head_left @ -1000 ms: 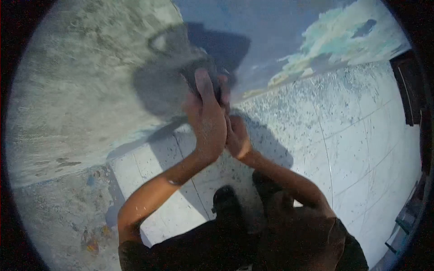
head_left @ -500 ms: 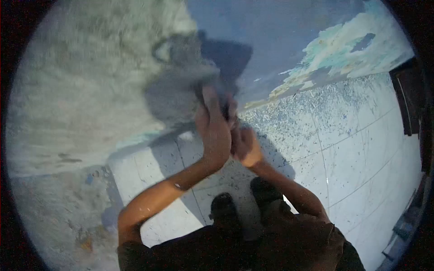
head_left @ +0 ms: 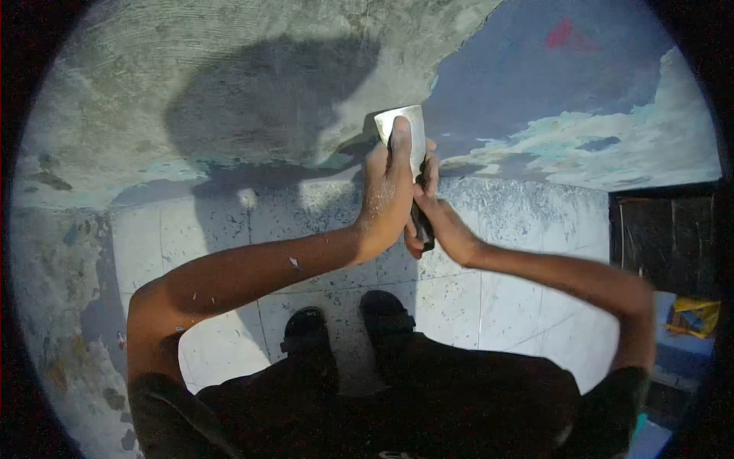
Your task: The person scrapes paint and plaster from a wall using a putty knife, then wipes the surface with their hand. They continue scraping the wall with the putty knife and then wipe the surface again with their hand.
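Note:
A scraper with a wide metal blade (head_left: 414, 130) and a dark handle points up at the wall (head_left: 267, 92), near the edge between bare grey plaster and blue paint (head_left: 520, 76). My left hand (head_left: 388, 187) is closed on it, with a finger stretched along the blade. Lower on the handle, my right hand (head_left: 449, 226) is closed too, its fingers partly hidden behind the tool. Small paint flecks cling to my left hand and forearm.
Paint flakes lie scattered over the white tiled floor (head_left: 451, 306), thickest along the wall. My feet in dark sandals (head_left: 386, 314) stand on it. At the right are a dark wooden piece (head_left: 665, 237) and a yellow item (head_left: 694, 316). Shadows fall on wall and floor.
The view has turned and shifted, bringing the dark wooden piece and yellow item further into sight. The scraper blade, blurred before, now shows clearly. Both hands still hold the tool.

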Motion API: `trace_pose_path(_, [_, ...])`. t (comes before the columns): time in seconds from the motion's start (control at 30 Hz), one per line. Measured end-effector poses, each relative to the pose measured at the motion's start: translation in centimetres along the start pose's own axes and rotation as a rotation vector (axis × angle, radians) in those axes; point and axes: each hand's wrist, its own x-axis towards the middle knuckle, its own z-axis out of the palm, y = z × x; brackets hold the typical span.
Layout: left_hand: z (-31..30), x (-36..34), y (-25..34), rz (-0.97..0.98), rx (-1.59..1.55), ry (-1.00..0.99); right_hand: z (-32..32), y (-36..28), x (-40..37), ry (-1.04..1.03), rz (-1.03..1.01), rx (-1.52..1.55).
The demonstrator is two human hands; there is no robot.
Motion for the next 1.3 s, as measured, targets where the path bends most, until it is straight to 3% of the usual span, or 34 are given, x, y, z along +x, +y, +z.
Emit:
trace_pose_path(0.13, [0.3,0.3,0.1,-0.029,-0.046,0.026,0.9,1.8,1.3,0.064,-0.047,0.121])
trace_pose_path(0.17, [0.0,0.3,0.2,-0.050,-0.027,0.031,1.6,2.8,2.0,0.055,-0.175,0.164])
trace_pose_path(0.2, [-0.3,0.5,0.6,-0.069,-0.003,0.044,2.5,2.1,2.3,0.111,-0.096,0.178])
trace_pose_path(0.27, [-1.2,0.7,0.8,-0.065,0.009,-0.001,3.5,2.8,3.1,0.132,-0.109,0.306])
trace_pose_path(0.37, [-0.9,0.6,1.4,-0.118,0.029,0.005,3.8,2.2,2.7,0.141,-0.121,0.315])
trace_pose_path(0.57, [-1.1,1.0,0.5,-0.046,0.026,-0.079,3.5,3.1,3.7,0.239,-0.151,0.329])
trace_pose_path(0.8, [-0.8,1.3,1.4,-0.008,0.000,-0.052,2.2,2.2,4.0,0.016,-0.221,0.332])
trace_pose_path(1.0, [-1.1,1.4,0.1,0.126,0.168,-0.071,1.5,1.7,3.6,0.006,-0.130,0.266])
trace_pose_path(1.13, [-0.4,0.9,2.0,0.055,0.229,-0.127,0.8,1.2,2.7,-0.198,-0.141,0.331])
trace_pose_path(1.3, [-0.5,1.2,1.8,0.093,0.215,-0.191,-0.1,0.5,2.7,-0.111,-0.104,0.159])
